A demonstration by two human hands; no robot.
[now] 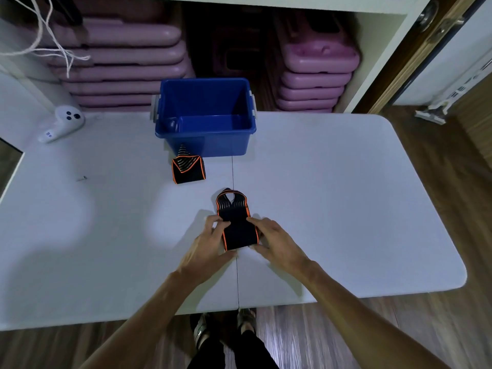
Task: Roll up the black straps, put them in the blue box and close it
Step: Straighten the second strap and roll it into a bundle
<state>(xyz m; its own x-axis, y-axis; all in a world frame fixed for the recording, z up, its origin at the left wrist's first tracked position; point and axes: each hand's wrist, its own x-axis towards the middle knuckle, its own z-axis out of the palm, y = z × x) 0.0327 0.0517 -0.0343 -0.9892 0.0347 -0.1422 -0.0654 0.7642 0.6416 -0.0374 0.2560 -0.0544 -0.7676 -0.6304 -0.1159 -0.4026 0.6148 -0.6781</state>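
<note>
The strap being worked [237, 225] lies on the white desk [346, 195], well short of the blue box [206, 143] on the person's side and a touch to the right of the box's front wall. Its long axis runs straight from the person toward the box: the rolled or folded bulk sits at the near end, and the ribbed, orange-edged tail reaches away toward the box. That axis is what the coming move turns on, since rolling onward means turning the bulk away from the body, along the line to the box.

The left hand [210, 245] is closed on the strap's left edge, fingertips [222, 222] pressed on top and thumb tucked under the near corner. The right hand [277, 242] mirrors it on the right edge, fingers curled onto the fabric. Both hands flank the roll, with the unrolled tail lying just beyond their fingertips, so neither is clearly nearer to it. How tight the roll is I cannot quite tell, as black fabric hides the layers.

A second strap [188, 169], already bundled, stands on the desk just in front of the box's front wall, toward its left corner, touching it or nearly so. The box is open and looks empty, with no lid in view. By my judgement the rolling is about half done, and nothing is packed yet.
</note>
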